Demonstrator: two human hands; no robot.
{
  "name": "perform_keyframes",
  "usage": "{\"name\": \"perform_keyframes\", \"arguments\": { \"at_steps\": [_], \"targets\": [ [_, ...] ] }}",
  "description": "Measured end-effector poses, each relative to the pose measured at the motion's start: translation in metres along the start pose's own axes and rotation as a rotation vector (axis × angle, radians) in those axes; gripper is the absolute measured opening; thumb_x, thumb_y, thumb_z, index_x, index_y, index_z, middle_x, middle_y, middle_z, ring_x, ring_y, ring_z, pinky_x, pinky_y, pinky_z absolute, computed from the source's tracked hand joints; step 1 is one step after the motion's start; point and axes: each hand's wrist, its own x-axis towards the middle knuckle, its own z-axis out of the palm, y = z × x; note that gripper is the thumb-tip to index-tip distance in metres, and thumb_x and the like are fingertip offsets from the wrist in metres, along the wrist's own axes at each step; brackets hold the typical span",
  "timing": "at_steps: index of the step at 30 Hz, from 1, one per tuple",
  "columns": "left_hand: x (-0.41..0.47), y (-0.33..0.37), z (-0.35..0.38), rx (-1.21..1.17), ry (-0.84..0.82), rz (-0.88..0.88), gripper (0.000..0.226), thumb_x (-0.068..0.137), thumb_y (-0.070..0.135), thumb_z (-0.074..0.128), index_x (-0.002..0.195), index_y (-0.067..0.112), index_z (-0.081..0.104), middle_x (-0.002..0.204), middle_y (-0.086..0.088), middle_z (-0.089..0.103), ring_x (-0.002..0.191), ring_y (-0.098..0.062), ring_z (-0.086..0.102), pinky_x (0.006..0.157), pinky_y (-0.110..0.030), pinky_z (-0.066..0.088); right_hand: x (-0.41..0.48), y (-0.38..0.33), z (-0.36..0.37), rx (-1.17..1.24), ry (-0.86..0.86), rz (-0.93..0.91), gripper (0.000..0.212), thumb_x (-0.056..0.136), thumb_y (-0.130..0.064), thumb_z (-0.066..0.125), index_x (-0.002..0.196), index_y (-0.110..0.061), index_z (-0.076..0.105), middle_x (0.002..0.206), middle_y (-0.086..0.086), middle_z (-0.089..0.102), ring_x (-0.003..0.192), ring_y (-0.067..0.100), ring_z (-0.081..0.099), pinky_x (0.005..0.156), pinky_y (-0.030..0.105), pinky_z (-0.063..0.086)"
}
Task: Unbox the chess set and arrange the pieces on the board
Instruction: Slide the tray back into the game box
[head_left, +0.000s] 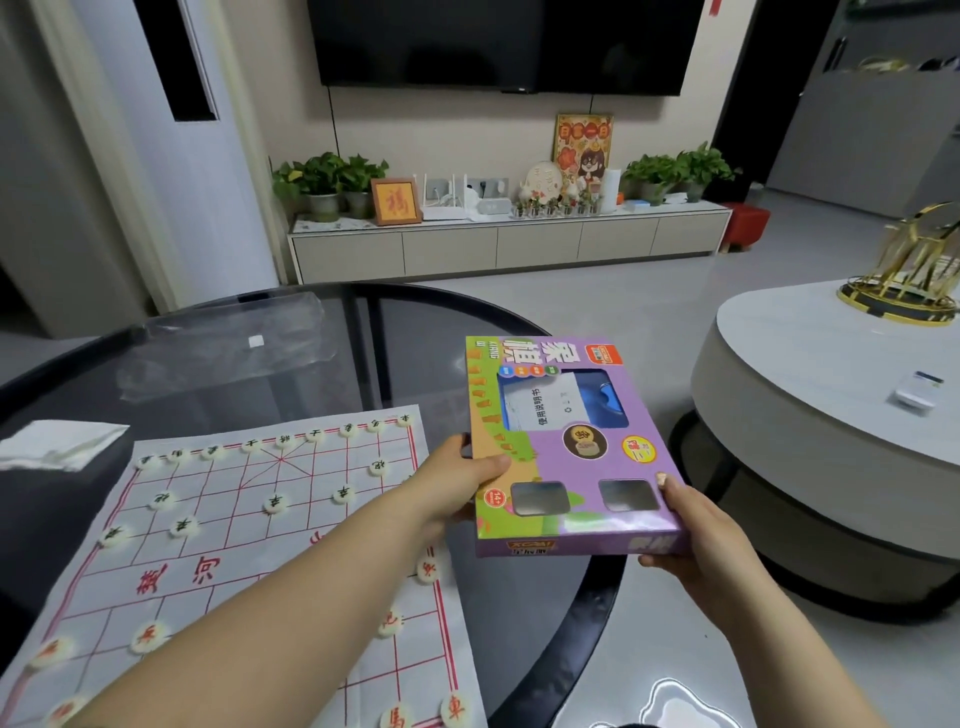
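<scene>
Glass table (311, 343) bears set-out board (249, 545) — both hands, left hand (457, 483) and right hand (691, 525), grip box (566, 447).

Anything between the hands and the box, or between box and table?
No. Both the left hand and right hand already grip the box. It hangs over the glass table, right of the board; nothing visible lies under it.

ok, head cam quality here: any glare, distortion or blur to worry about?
Head view: wide-angle bending at the edges, the door frame on the left leans; a bright ceiling-light glare on the floor at the bottom; the glass table mirrors the room; the box held in both hands is sharp, though the near pieces on the board look soft.
</scene>
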Motion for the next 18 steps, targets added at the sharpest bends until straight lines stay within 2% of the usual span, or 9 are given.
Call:
{"name": "perform_keyframes", "arguments": {
  "at_steps": [2,6,9,10,12,13,16,17,18],
  "targets": [
    [0.001,0.001,-0.006,-0.092,0.014,0.019,0.03,0.088,0.012,0.055,0.117,0.012,0.046,0.089,-0.001,0.064,0.074,-0.017,0.062,0.073,-0.032,0.052,0.004,-0.002,0.003,0.014,-0.03,0.005,0.021,0.095,-0.025,0.041,0.086,-0.016,0.059,0.071,0.001,0.066,0.048,0.007,0.062,0.045,0.02,0.052],
    [-0.007,0.005,-0.022,-0.15,0.049,0.109,0.035,0.086,0.009,0.056,0.12,0.011,0.047,0.095,-0.002,0.065,0.067,-0.014,0.064,0.056,-0.024,0.055,0.004,-0.013,0.012,0.094,-0.154,0.089,0.02,0.093,-0.021,0.043,0.093,-0.008,0.058,0.079,0.006,0.07,0.059,0.015,0.067,0.054,0.028,0.057],
    [-0.017,0.007,-0.036,-0.185,0.046,0.181,0.028,0.085,0.004,0.056,0.112,0.012,0.051,0.091,-0.004,0.065,0.057,-0.008,0.065,0.05,-0.02,0.053,0.005,-0.025,0.025,0.116,-0.215,0.155,0.031,0.092,-0.02,0.045,0.067,-0.007,0.059,0.064,0.006,0.065,0.052,0.014,0.065,0.049,0.025,0.055],
    [-0.021,0.007,-0.042,-0.196,0.043,0.194,0.023,0.085,0.002,0.056,0.106,0.013,0.053,0.088,-0.002,0.065,0.055,-0.007,0.065,0.049,-0.019,0.053,0.006,-0.03,0.032,0.103,-0.237,0.169,0.033,0.091,-0.022,0.047,0.065,-0.009,0.064,0.06,0.004,0.067,0.05,0.013,0.065,0.048,0.023,0.055],
    [-0.029,0.004,-0.054,-0.22,0.05,0.213,0.02,0.085,0.002,0.056,0.095,0.019,0.054,0.087,0.0,0.065,0.056,-0.006,0.066,0.051,-0.02,0.054,0.008,-0.035,0.049,0.041,-0.274,0.185,0.026,0.087,-0.028,0.052,0.094,-0.008,0.067,0.074,0.006,0.073,0.058,0.016,0.069,0.053,0.025,0.057],
    [-0.034,0.003,-0.061,-0.235,0.07,0.217,0.021,0.084,0.003,0.057,0.094,0.021,0.054,0.087,0.0,0.066,0.057,-0.007,0.066,0.053,-0.02,0.054,0.008,-0.037,0.058,0.02,-0.295,0.194,0.032,0.083,-0.03,0.056,0.104,-0.006,0.064,0.08,0.008,0.074,0.06,0.019,0.07,0.055,0.026,0.058],
    [-0.049,-0.001,-0.087,-0.271,0.157,0.236,0.025,0.082,0.007,0.06,0.104,0.018,0.054,0.092,-0.002,0.067,0.066,-0.012,0.067,0.061,-0.025,0.055,0.011,-0.036,0.087,-0.018,-0.348,0.168,0.061,0.059,-0.04,0.074,0.107,-0.006,0.062,0.089,0.012,0.074,0.065,0.023,0.071,0.059,0.031,0.059],
    [-0.054,-0.002,-0.096,-0.287,0.178,0.241,0.029,0.082,0.008,0.06,0.109,0.017,0.053,0.093,-0.001,0.068,0.071,-0.014,0.067,0.064,-0.027,0.054,0.012,-0.036,0.098,-0.016,-0.367,0.164,0.061,0.058,-0.04,0.076,0.107,-0.006,0.062,0.088,0.011,0.074,0.065,0.022,0.071,0.057,0.03,0.059],
    [-0.058,-0.003,-0.105,-0.298,0.189,0.246,0.03,0.082,0.009,0.06,0.111,0.018,0.052,0.092,0.0,0.069,0.074,-0.015,0.066,0.068,-0.029,0.054,0.011,-0.035,0.108,-0.015,-0.385,0.155,0.051,0.066,-0.036,0.073,0.105,-0.006,0.063,0.084,0.007,0.074,0.063,0.019,0.07,0.053,0.026,0.057]
  ]
}}
